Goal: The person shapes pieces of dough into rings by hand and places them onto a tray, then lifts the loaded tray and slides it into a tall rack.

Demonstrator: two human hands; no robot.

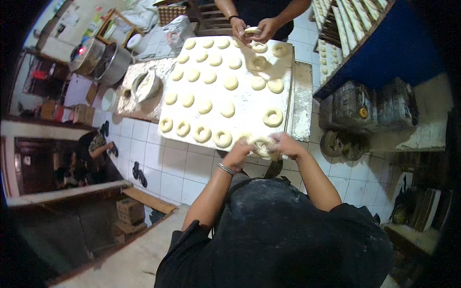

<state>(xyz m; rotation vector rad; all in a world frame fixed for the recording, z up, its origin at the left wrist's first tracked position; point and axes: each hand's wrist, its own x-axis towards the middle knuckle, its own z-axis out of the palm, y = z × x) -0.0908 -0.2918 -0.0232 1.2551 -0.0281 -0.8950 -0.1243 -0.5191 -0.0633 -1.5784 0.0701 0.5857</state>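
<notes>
My left hand (242,151) and my right hand (285,145) are both closed around a pale dough ring (262,146) at the front right edge of a floured white board (168,110). Both are slightly blurred. Dough rings (222,138) line the board's front, one partly hidden by my left hand. Another ring (273,117) lies just above my right hand. Several round dough pieces (204,106) cover the rest in loose rows.
Across the board a co-worker's hands (266,28) hold a dough ring. A metal pot (145,87) stands on the left worktop (129,108). Racked trays (353,21) are upper right, jerrycans (348,110) right. Another person (98,149) is low at left.
</notes>
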